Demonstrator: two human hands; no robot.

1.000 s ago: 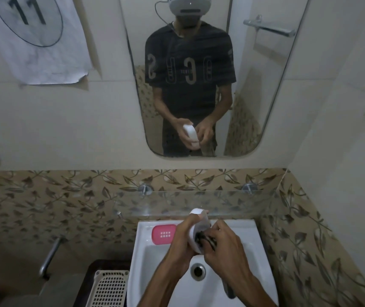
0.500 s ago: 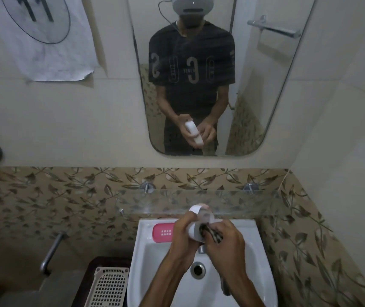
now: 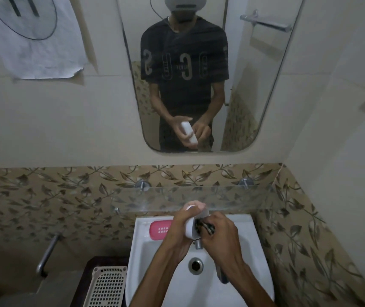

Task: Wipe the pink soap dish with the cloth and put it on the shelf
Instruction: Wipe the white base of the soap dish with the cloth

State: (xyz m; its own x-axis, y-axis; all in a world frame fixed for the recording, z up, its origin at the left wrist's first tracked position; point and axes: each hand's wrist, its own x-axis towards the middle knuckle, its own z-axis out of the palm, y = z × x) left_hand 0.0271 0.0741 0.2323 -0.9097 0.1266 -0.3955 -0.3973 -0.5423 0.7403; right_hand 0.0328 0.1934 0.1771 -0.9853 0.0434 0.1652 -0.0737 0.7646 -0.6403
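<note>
- While the pink soap dish lies flat on the sink rim, just left of centre in the lower frame, both hands are busy with something else above the basin.
- The left hand has its fingers curled round a white piece, perhaps the dish's other half, though I cannot tell for sure.
- The right hand pinches a dark cloth and presses it into the open side of that white piece.
- The mirror in the upper centre shows the same hold from the front.
- The glass shelf runs across the wall just above the sink, behind the hands, and nothing I can make out stands on it.
- Judging by this, the wiping is under way but only on the white piece; neither hand touches the pink dish.
- Left to do: wipe the pink part with the cloth, then lift it from the sink rim onto the shelf, which sits close behind.
</note>
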